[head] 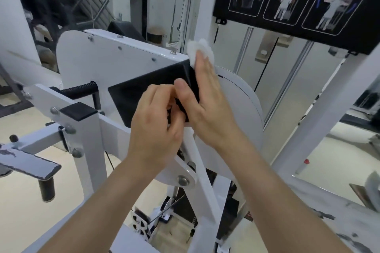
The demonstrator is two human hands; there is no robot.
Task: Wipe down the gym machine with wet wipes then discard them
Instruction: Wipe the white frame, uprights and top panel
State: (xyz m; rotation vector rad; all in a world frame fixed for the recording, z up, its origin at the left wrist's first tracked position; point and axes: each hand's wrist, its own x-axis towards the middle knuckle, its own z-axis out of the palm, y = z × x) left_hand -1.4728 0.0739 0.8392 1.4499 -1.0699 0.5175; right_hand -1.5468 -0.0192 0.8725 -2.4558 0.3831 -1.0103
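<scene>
Wipe (202, 49) is lying pressed under the flat-fingered right grip (207, 96) at the pad's (139, 94) top corner, while the left grip (156, 127) is clutching its lower corner.

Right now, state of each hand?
Left hand: fingers curled at the black pad corner; grip cannot be told.
Right hand: open, fingers flat, pressing the wet wipe on the pad.
</scene>
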